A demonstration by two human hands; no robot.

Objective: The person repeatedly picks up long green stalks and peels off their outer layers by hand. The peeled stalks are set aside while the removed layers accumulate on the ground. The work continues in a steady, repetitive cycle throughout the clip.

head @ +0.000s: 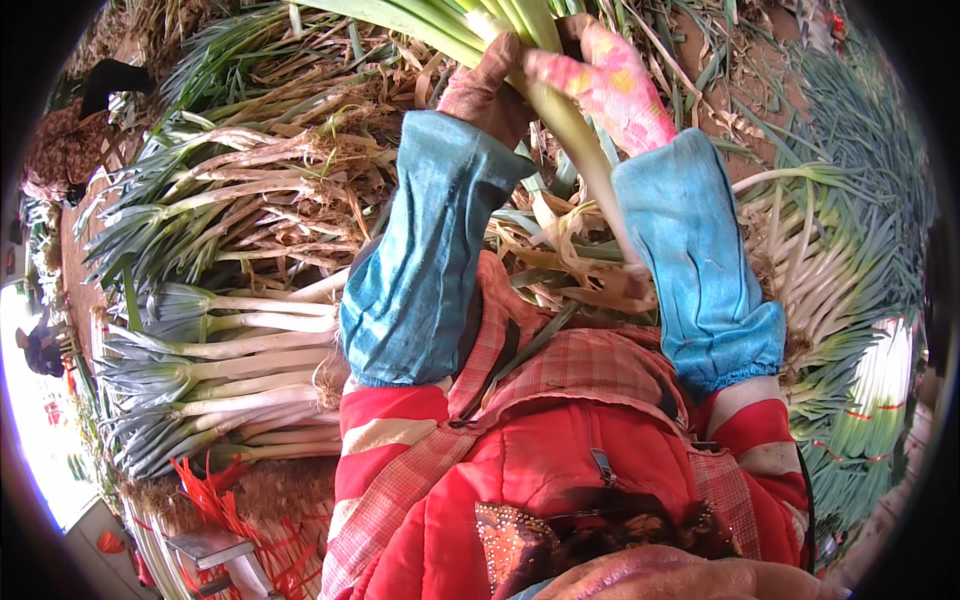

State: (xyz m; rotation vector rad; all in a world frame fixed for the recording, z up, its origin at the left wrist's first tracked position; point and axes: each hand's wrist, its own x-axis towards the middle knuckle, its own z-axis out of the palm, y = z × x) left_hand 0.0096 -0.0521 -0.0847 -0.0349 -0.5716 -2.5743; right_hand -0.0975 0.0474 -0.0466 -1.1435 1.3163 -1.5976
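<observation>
A large green onion [576, 139] slants across the middle, its leaves fanning out past the top edge and its root end blurred beside my right sleeve. My left hand [491, 94], in a soiled glove, grips it near where the leaves split, thumb on top. Opposite, my right hand [611, 86], in a pink glove with yellow patches, has its fingers closed around the leaf base; some fingertips are hidden. Dry stripped leaves [562, 232] lie below the onion, in front of my red plaid apron [600, 367].
Soil-covered onions with dry skins [277, 180] are heaped at left. Cleaner white onions [255, 375] lie nearer me. Red strips [217, 506] hang by a metal block [210, 547]. More onions [817, 247] and a tied bundle [885, 367] lie right. Another person [64, 146] is at far left.
</observation>
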